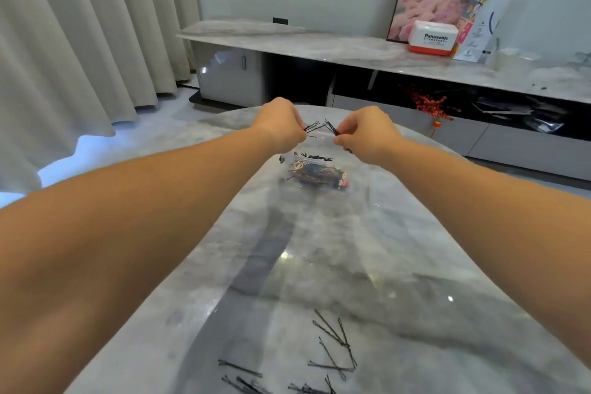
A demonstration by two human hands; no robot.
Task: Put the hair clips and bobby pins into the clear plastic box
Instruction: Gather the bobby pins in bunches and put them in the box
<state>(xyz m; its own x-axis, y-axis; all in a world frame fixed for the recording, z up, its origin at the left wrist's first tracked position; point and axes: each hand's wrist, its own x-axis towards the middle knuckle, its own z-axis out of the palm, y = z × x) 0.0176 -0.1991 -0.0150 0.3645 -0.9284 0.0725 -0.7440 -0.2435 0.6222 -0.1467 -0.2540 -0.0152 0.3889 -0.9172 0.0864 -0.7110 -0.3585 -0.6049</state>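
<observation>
A clear plastic box (358, 182) stands on the far part of the marble table, holding a heap of dark hair clips (316, 174) and several black bobby pins. Both arms reach out over it. My left hand (281, 125) pinches a small bunch of black bobby pins (313, 127) just above the box's far edge. My right hand (367, 133) pinches another bunch of bobby pins (331, 127), their tips nearly meeting those of the left bunch. Several loose bobby pins (335, 342) lie scattered on the table close to me.
The grey marble table (319, 265) has a rounded far edge. Behind it runs a long marble sideboard (287, 38) with a white and orange Panasonic box (431, 38), a leaning picture and a paper bag. Curtains hang at the left.
</observation>
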